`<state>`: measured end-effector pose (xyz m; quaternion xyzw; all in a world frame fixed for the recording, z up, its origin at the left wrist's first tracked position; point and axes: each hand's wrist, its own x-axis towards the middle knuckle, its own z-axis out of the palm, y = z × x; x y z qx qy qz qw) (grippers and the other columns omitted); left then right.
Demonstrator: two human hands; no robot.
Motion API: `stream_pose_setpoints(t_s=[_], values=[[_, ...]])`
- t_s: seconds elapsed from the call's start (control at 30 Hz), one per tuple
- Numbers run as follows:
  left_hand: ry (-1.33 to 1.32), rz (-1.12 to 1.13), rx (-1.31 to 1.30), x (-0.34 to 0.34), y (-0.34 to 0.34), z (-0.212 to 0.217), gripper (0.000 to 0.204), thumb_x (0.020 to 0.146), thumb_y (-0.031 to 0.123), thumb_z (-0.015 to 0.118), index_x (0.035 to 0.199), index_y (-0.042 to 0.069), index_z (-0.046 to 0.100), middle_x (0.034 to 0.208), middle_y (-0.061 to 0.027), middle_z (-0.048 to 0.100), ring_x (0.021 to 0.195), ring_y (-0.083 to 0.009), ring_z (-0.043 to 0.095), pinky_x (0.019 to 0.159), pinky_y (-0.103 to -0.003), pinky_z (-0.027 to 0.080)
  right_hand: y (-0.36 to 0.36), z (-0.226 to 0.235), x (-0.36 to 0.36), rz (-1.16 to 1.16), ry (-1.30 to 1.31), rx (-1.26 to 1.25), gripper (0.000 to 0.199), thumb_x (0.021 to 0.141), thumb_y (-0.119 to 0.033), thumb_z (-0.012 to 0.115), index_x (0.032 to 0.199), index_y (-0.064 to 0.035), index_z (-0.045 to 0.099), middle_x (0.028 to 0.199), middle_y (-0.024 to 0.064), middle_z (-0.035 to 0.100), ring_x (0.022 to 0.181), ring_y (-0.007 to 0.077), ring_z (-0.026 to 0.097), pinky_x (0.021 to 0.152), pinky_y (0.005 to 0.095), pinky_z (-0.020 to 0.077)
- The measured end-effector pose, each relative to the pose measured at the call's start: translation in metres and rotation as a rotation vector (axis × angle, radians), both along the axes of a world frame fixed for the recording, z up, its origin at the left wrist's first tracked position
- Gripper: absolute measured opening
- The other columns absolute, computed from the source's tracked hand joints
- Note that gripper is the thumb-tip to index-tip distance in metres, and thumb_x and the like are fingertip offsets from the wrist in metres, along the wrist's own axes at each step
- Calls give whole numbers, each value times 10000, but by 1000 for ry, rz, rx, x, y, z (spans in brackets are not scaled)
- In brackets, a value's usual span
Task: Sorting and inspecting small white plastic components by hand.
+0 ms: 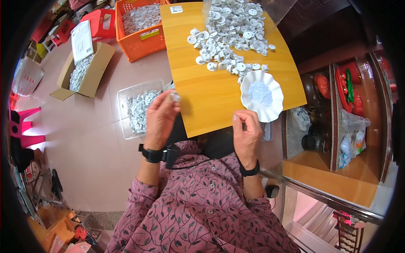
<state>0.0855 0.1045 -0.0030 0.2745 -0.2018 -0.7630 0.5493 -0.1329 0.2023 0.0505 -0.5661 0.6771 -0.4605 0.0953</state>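
Note:
My left hand (160, 116) is raised by the table's left edge, its fingers closed on a small round white plastic part (175, 97). My right hand (247, 133) is at the table's near edge, thumb and fingertips pressed together; whatever they may hold is too small to make out. Just beyond it, a white plate with a wavy rim (275, 90) bears a heap of tiny pale blue pieces (260, 93). Farther back on the yellow wooden table (198, 101) lies a loose pile of white plastic parts (236, 29), like the one in my left hand.
On the floor left of the table, a clear plastic bin (122, 103) holds many white parts. Behind it stand an orange crate (141, 48) and a cardboard box (99, 67), both with small parts. A wooden shelf unit (333, 118) is at the right, a pink stool (27, 126) far left.

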Motion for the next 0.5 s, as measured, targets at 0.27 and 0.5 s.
stream_pose_setpoints(t_s=[0.27,0.5], values=[[-214,379,208,81,-26,-82,389,922,27,654,1265,-81,505,1014,-113,614,907,-202,639,840,-275,564,-7,-15,-72,-190,305,95,199,892,-5,564,1071,40,636,1074,193,632,1007,355,606,887,428,482],[-300,332,239,60,-21,-83,353,923,57,662,1229,-64,536,971,-86,608,840,-185,639,768,-269,551,-28,-38,-85,-116,522,216,358,838,40,528,1179,-12,623,1224,163,598,1114,342,555,994,483,379]])
